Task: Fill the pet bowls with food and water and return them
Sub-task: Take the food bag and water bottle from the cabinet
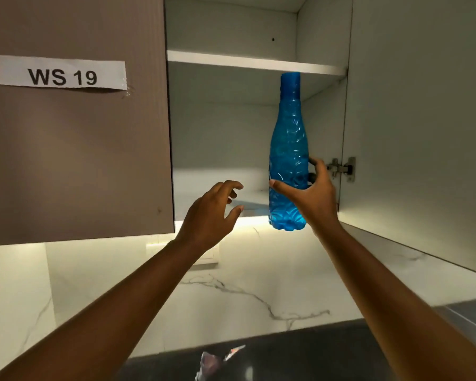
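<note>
A tall blue plastic water bottle (287,149) with a blue cap stands upright at the front edge of an open wall cupboard's lower shelf (217,199). My right hand (311,193) grips its lower body, thumb in front and fingers behind. The bottle's base juts slightly past the shelf edge. My left hand (215,213) is raised to the left of the bottle, fingers apart and curled, holding nothing and not touching it. No pet bowls are in view.
The cupboard's right door (423,119) hangs open beside my right arm. A closed brown door (74,147) labelled WS 19 is at left. Below are a marble backsplash (259,284), a dark counter (300,353) and a crumpled shiny packet (217,361).
</note>
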The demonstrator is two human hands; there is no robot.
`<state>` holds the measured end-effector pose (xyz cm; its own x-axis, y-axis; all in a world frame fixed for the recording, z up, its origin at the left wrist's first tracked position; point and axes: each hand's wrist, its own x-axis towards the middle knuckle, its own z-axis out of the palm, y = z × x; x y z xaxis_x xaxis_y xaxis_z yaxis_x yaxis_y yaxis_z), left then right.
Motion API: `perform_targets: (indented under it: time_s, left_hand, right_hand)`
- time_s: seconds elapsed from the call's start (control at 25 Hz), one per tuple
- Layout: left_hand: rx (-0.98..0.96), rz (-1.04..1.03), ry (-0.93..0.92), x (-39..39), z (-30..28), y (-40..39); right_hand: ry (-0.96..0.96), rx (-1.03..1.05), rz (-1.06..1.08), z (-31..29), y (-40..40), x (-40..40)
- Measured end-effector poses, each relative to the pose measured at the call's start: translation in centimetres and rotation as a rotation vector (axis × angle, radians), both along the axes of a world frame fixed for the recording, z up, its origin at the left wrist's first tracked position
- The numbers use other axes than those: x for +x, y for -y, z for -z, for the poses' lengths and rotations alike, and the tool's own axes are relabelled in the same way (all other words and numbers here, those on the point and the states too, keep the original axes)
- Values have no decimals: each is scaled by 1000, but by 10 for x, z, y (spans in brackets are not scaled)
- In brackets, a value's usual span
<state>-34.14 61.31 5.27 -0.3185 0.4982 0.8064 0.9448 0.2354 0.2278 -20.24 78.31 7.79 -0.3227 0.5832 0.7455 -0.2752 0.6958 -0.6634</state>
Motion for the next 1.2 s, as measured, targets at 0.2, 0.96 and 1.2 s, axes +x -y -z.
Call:
perform_targets:
  time_s: [0.2,0.96,1.2]
  left_hand:
    - [-47,-26,-42,40,51,33]
    - [-479,61,729,144,361,-6]
    - [-543,-53,943,158,425,-16]
  right_hand:
    - [166,-19,74,75,39,48]
    - [692,-352,-57,404,30,141]
    - [795,-381,-176,463,15,146]
